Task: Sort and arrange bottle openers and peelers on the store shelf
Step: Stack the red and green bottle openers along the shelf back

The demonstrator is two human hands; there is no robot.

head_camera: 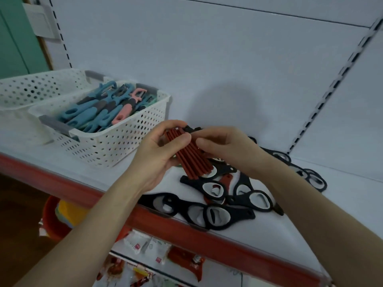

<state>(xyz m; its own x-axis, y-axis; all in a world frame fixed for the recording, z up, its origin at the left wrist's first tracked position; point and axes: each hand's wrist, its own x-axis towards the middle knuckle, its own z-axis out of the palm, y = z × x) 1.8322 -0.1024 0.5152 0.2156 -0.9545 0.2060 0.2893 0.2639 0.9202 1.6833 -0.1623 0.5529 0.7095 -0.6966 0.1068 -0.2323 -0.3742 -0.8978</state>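
Note:
My left hand [159, 150] and my right hand [226, 148] both grip a stacked bundle of red bottle openers [191, 157] above the white shelf [269, 230]; a black piece pokes out at the bundle's top. Under and right of the hands lies a loose pile of black bottle openers [217, 212], with a few red ones mixed in. More black openers [310, 177] trail toward the back right. A white perforated basket [116, 141] at the left holds several blue, grey and pink peelers [103, 112].
A second white basket [27, 90] stands behind the first. The shelf has a red front edge [165, 224]. Packaged goods [149, 253] and an orange bucket [56, 220] sit below. Slotted uprights [331, 85] run up the back panel.

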